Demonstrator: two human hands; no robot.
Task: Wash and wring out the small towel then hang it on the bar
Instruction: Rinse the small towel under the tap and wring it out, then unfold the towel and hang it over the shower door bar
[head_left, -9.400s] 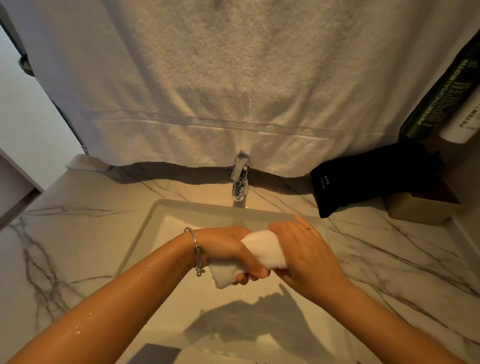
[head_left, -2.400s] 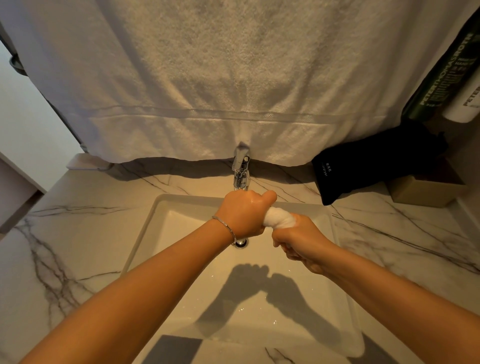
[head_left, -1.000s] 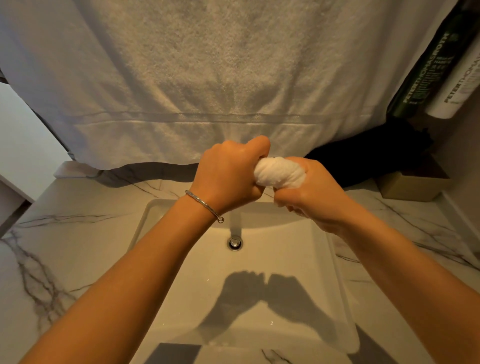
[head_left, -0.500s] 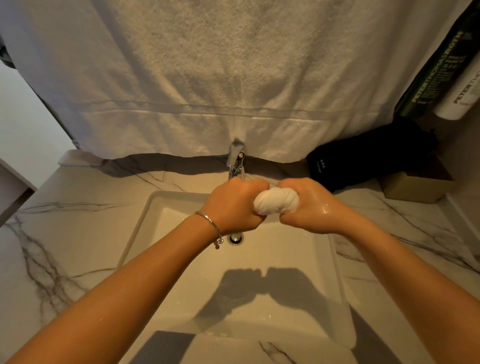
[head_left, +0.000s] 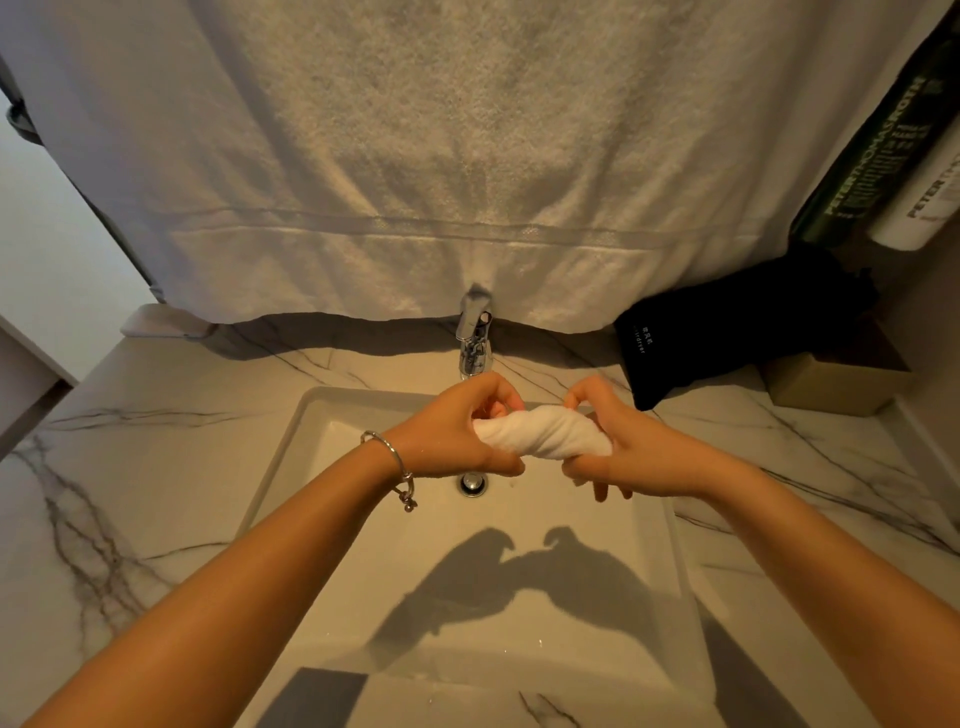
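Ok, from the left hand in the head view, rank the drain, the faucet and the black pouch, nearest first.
From the left hand:
1. Drain, just below it in the sink.
2. Faucet, behind it at the sink's back edge.
3. Black pouch, far right on the counter.

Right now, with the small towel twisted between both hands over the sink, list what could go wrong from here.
1. The left hand and right hand hold only the ends of the small towel, with fingers loosening; it could slip into the sink.
2. Lifting it toward a bar may drip water on the marble counter if it is not fully wrung.
3. The large hanging towel covers the space above the faucet, so free bar space is unseen.
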